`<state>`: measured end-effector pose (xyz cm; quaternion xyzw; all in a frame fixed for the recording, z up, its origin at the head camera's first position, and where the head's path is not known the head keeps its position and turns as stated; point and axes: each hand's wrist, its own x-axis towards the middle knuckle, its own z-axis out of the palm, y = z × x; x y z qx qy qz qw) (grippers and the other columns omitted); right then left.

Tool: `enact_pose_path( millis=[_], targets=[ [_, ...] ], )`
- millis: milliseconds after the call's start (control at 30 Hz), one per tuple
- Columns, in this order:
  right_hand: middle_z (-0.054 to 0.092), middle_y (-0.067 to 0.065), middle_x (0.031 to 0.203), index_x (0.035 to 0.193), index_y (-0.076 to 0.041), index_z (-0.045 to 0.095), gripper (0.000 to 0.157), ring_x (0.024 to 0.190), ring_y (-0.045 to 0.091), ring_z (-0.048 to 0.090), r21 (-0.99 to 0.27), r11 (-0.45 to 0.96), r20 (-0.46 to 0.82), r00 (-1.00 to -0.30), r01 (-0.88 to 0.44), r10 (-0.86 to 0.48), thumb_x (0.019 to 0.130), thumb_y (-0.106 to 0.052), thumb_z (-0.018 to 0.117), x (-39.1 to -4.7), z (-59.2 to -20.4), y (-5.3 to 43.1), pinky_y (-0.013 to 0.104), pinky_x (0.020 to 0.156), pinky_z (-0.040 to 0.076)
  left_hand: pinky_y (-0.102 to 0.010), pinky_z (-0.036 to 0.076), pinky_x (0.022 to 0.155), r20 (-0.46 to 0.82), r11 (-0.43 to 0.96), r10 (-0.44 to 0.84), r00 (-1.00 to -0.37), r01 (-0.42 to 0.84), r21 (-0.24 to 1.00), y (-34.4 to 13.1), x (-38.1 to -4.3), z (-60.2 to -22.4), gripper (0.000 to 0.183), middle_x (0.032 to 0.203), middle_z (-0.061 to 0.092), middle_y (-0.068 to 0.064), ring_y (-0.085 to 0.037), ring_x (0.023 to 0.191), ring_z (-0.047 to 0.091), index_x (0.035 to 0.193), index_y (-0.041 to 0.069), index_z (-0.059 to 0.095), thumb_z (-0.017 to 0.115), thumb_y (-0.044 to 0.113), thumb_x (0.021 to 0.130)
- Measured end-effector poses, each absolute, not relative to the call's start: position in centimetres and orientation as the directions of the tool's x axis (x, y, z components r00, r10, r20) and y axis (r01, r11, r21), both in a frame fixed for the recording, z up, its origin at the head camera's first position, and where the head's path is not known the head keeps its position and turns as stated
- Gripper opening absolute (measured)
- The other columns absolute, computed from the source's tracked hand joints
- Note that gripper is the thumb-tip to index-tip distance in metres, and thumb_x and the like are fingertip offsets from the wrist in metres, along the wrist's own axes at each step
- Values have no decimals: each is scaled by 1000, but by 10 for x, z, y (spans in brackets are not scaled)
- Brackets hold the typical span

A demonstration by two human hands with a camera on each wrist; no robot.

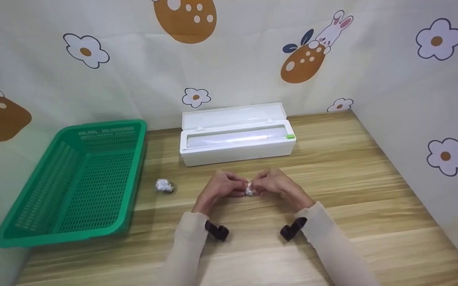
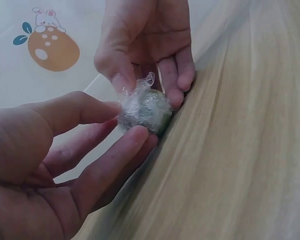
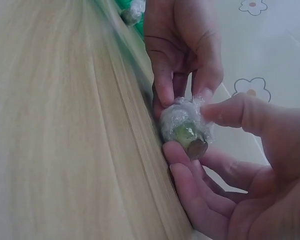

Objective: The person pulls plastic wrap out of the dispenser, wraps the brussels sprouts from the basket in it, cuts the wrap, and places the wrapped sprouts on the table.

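Note:
A small round green piece with a brown patch at one end (image 3: 189, 137), wrapped in crumpled cling film, is between both hands just over the table. My left hand (image 1: 222, 185) pinches it from the left, thumb and fingertips on the film. From the other side my right hand (image 1: 276, 184) holds it, fingers curled beneath and thumb against the gathered film, as the right wrist view shows. A short twist of film sticks up from the bundle (image 2: 145, 110) in the left wrist view. What exactly the green piece is, I cannot tell.
Behind the hands stands a white cling film box (image 1: 239, 153) with its lid raised and a green slider at the right end. A second film-wrapped piece (image 1: 165, 186) lies to the left. Farther left is a green plastic basket (image 1: 141, 159). Patterned cloth (image 1: 237, 71) hangs behind the wooden table (image 1: 372, 190).

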<state>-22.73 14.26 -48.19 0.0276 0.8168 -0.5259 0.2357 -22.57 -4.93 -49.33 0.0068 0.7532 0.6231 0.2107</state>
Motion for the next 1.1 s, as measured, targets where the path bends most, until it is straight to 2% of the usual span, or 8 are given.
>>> enact_pose_path(
  millis=[133, 300, 433, 600, 767, 1000, 1100],
  targets=[
    [76, 8, 94, 107, 1, 73, 26, 76, 11, 69, -853, 444, -400, -889, 272, -223, 83, -7, 68, -228, -482, 146, 26, 78, 60, -28, 62, 75, -315, 210, 250, -915, -267, 941, -47, -225, -493, 17, 101, 76, -21, -19, 79, 76, 102, -4, 76, 75, -2, 84],
    [77, 4, 109, 109, -10, 77, 28, 90, 11, 67, -825, 531, -389, -876, 193, -286, 82, -17, 79, -230, -483, 152, 23, 84, 52, -28, 62, 76, -330, 211, 227, -916, -284, 935, -48, -226, -496, 19, 104, 76, -21, -20, 82, 76, 103, -3, 75, 75, -2, 84],
    [78, 1, 103, 104, -12, 78, 30, 91, 9, 64, -821, 555, -349, -885, 131, -308, 77, -22, 86, -230, -484, 149, 21, 80, 49, -27, 61, 77, -345, 195, 219, -913, -305, 932, -49, -225, -496, 19, 106, 75, -21, -20, 84, 76, 104, -4, 75, 75, 0, 85],
    [78, -1, 94, 99, -12, 78, 27, 85, 10, 63, -824, 543, -347, -901, 162, -258, 74, -21, 87, -228, -485, 145, 19, 74, 47, -28, 61, 76, -357, 149, 222, -907, -331, 932, -48, -225, -494, 20, 106, 74, -24, -22, 83, 77, 105, -6, 74, 74, -2, 86],
    [78, -4, 95, 96, -14, 79, 27, 88, 10, 62, -816, 538, -384, -894, 212, -230, 73, -23, 89, -229, -485, 146, 21, 77, 45, -26, 61, 76, -349, 217, 206, -914, -305, 927, -47, -225, -492, 19, 105, 76, -20, -20, 85, 76, 102, -3, 76, 78, 2, 84],
    [77, -3, 107, 104, -18, 78, 29, 101, 13, 63, -817, 555, -396, -851, 154, -346, 77, -26, 87, -232, -481, 155, 27, 90, 43, -23, 59, 78, -325, 339, 179, -929, -252, 906, -47, -226, -492, 17, 98, 78, -15, -17, 84, 74, 96, 0, 77, 81, 9, 82],
    [77, -3, 107, 105, -19, 77, 30, 101, 15, 64, -815, 558, -409, -839, 159, -359, 78, -29, 86, -231, -480, 156, 28, 90, 44, -22, 57, 79, -305, 386, 174, -936, -221, 896, -48, -225, -492, 17, 96, 78, -12, -15, 83, 71, 94, 3, 78, 82, 13, 81]
  ],
)
